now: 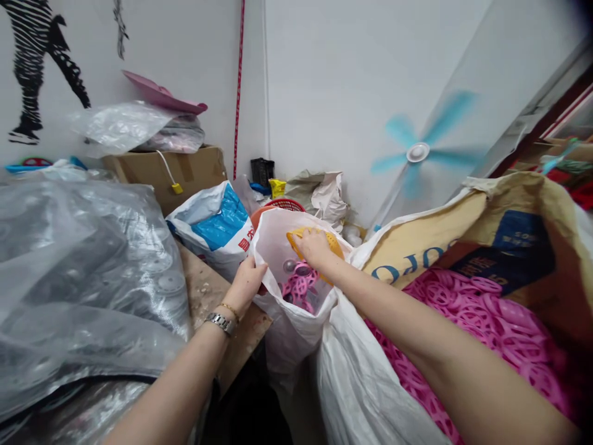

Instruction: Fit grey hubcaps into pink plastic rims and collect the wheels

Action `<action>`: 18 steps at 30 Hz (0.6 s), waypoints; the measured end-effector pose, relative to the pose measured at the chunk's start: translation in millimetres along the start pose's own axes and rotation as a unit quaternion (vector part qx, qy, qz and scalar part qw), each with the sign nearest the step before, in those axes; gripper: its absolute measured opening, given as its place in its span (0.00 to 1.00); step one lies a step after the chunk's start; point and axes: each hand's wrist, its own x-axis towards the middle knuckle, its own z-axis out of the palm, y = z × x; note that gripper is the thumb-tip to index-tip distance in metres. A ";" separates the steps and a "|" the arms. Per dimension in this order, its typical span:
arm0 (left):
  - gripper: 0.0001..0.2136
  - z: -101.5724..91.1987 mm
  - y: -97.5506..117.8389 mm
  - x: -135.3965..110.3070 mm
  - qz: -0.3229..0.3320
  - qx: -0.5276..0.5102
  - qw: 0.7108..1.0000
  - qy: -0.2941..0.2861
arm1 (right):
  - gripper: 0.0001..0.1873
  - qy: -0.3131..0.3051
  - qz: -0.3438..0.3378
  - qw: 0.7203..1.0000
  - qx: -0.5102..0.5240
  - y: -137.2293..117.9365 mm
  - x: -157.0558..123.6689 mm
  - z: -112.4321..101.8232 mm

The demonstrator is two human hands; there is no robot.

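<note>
The left hand [245, 285] clenches the rim of a white bag [290, 334]. Inside it, the right hand [315, 247] closes over a yellow disc [334, 246], above pink rings [300, 289]. To the right stands a sack [417, 259] of more rings; to the left lies a clear bag [83, 278].

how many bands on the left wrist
2: a silver metal link band nearest the forearm, and a thin gold bracelet nearer the left hand. Others may be hidden out of view.
</note>
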 end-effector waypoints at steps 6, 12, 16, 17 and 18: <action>0.01 -3.9 0.1 -8.3 -0.035 0.014 0.999 -0.017 | 0.22 0.033 -0.028 0.999 -0.003 -0.2 -10.4 -8.6; 0.09 -10.1 1.9 -13.7 -0.086 0.046 0.995 -0.023 | 0.23 0.058 -0.023 0.998 0.003 10.5 -19.5 -26.3; 0.15 -10.5 5.0 -14.8 -0.110 0.061 0.992 -0.022 | 0.24 0.080 -0.013 0.997 0.012 19.2 -30.0 -43.6; 0.16 -10.1 6.4 -14.9 -0.114 0.062 0.991 -0.020 | 0.24 0.086 -0.011 0.996 0.015 21.3 -33.1 -48.7; 0.16 -9.7 8.0 -15.2 -0.116 0.063 0.991 -0.017 | 0.25 0.092 -0.008 0.996 0.017 23.4 -36.3 -54.0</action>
